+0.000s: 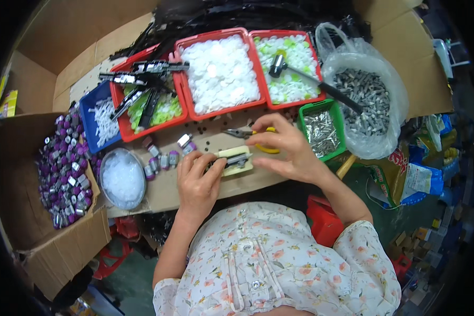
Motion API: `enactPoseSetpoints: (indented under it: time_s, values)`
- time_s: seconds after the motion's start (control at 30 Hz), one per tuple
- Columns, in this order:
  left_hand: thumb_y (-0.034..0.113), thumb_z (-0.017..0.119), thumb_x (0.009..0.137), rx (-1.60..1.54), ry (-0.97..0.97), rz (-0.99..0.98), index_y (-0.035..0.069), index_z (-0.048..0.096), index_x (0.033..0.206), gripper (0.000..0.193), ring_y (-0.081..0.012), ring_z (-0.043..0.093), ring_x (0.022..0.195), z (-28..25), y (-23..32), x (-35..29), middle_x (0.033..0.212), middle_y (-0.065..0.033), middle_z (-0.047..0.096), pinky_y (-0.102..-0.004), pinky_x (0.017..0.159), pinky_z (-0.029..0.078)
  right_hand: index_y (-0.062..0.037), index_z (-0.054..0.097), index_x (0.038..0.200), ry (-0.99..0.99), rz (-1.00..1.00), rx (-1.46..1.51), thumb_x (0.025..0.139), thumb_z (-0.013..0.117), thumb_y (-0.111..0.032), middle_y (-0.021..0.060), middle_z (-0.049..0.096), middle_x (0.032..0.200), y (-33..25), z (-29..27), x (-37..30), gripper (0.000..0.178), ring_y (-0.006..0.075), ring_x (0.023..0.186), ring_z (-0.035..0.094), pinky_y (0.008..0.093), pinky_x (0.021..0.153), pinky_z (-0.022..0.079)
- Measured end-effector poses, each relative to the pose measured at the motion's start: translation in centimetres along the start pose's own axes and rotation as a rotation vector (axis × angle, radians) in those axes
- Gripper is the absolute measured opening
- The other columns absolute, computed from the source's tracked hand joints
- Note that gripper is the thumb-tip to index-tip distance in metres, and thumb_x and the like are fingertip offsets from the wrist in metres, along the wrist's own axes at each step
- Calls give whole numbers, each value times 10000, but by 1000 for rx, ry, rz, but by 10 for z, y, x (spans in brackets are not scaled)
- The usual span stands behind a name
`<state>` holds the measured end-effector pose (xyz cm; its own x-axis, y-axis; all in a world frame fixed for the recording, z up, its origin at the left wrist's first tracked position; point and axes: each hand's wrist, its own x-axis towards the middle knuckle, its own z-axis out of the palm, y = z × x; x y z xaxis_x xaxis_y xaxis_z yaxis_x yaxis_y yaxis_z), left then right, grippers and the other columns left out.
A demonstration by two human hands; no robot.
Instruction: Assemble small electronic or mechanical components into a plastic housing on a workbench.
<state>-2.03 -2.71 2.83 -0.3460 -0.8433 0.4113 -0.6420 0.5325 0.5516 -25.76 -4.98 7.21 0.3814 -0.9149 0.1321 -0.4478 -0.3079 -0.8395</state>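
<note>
My left hand (196,181) is closed on a small black-and-grey part (231,162), which lies in a cream block (242,169) on the cardboard-covered bench. Just right of the block, my right hand (289,150) hovers with thumb and fingers apart, and no object shows between them. Pliers (238,134) with yellow handles lie behind the block, partly hidden by my right fingers. Several metal-and-purple pieces (164,160) stand to the left of my left hand.
Red trays hold white discs (216,73) and green-white pieces (295,87), with a hammer (321,84) across one. Black strips (150,79) overlap the left tray. Around them are a blue bin (92,124), green pin bin (345,142), clear bag (389,142), round bowl (122,179) and carton (63,247).
</note>
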Motion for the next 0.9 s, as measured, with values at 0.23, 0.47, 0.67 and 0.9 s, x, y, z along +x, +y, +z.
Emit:
enactPoseSetpoints:
  time_s: [0.23,0.47,0.67,0.9]
  values:
    - [21,751,750,-22,5,1,56,712,994,249,-300,580,941,-5,1,-2,949,-78,660,-415,808,449,-8,708,1047,332,-120,-544,831,718,-115,136,664,1006,28,-122,91,241,238,961,652,335,863,507]
    - [28,754,764,-57,-19,-16,39,699,1076,317,-306,583,945,-6,3,2,973,-92,667,-418,825,459,23,699,1033,157,503,-936,812,767,-313,200,707,965,105,-178,169,408,313,883,698,396,777,547]
    - [1,752,754,-74,-26,-30,29,696,1083,334,-313,579,950,-10,1,2,974,-103,667,-411,812,477,20,731,913,220,415,-891,764,770,-362,202,722,904,121,-179,195,413,322,863,710,399,775,552]
    - [-9,755,752,-63,57,-58,31,717,1052,306,-322,591,986,-19,7,12,996,-109,670,-413,834,493,-6,739,872,658,-119,-764,735,732,-304,190,715,852,101,-195,215,328,333,805,707,389,775,568]
